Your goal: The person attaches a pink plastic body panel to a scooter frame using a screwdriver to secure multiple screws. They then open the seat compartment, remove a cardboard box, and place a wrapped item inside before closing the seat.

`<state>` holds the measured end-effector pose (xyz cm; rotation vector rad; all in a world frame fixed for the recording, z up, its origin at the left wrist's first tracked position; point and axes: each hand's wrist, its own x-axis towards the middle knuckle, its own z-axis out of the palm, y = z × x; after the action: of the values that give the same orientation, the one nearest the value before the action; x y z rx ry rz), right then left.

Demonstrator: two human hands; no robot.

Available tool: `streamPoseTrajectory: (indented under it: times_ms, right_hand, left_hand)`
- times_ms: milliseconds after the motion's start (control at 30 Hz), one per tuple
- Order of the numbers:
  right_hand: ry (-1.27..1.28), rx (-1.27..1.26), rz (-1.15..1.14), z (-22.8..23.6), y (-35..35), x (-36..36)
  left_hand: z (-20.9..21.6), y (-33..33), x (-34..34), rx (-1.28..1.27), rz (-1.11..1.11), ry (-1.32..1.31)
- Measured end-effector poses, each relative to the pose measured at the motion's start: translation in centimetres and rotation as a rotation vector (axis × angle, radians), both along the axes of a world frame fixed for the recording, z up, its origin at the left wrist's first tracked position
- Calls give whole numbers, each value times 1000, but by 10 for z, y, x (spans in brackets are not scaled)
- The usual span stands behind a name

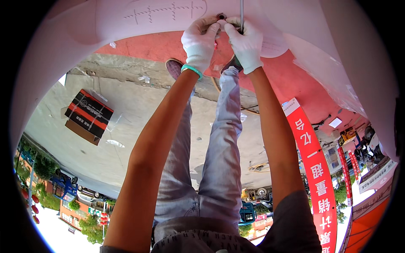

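My left hand [199, 42], in a white glove with a green band at the wrist, is closed in a pinch at the top middle. My right hand [247, 44], also white-gloved, is closed close beside it. A thin metal rod [241, 10] runs up from between my right hand's fingers. Both hands' fingertips meet at a small pale piece [221, 23], too small to name, just below a dark round fitting [221, 16]. This fitting sits in a large white curved surface [114, 21] with dark stitch-like marks. A small red object [215, 44] shows below the fingers.
Red ground covering [143, 46] lies beneath the white surface, with concrete floor [139, 105] behind my legs. A black and red cardboard box [89, 114] stands at left. Clear plastic sheeting [333, 74] hangs at right, near a long red banner [314, 168]. A hose [259, 168] lies on the concrete.
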<state>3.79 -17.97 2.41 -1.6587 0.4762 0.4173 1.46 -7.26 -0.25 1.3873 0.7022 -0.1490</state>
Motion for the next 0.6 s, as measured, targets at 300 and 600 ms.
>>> streamPoseTrajectory:
  times_ms: [300, 600]
  right_hand:
    - [-253, -400, 101, -29, 3, 5]
    - [-68, -522, 174, -19, 7, 15]
  left_hand:
    - [5, -7, 11, 340, -29, 64]
    - [8, -5, 17, 354, -64, 141]
